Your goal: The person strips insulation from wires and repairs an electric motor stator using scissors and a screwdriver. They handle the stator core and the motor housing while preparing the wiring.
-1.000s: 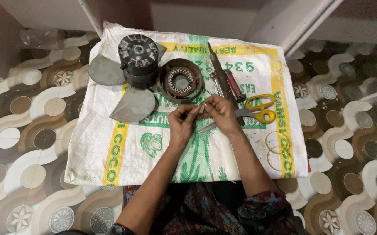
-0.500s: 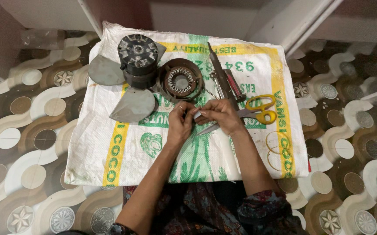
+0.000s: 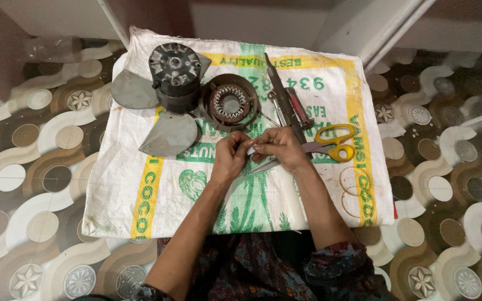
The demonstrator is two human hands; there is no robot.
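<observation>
My left hand [image 3: 231, 157] and my right hand [image 3: 281, 146] meet over the middle of a white woven sack [image 3: 140, 189] spread on the floor. Both pinch a small pale strip [image 3: 251, 149] between their fingertips. Just beyond my hands lies a round motor stator [image 3: 228, 103] with copper windings showing in its bore. To its left stands a dark fan motor [image 3: 175, 71] with grey blades [image 3: 169, 134]. Yellow-handled scissors [image 3: 333, 146] lie partly under my right hand.
A screwdriver and other slim tools [image 3: 286, 106] lie on the sack behind the scissors. The sack rests on a patterned tile floor [image 3: 29, 167]. A white frame or wall edge [image 3: 363, 28] runs along the back.
My hands have stayed over the same spot; the fingers have shifted slightly on the small strip.
</observation>
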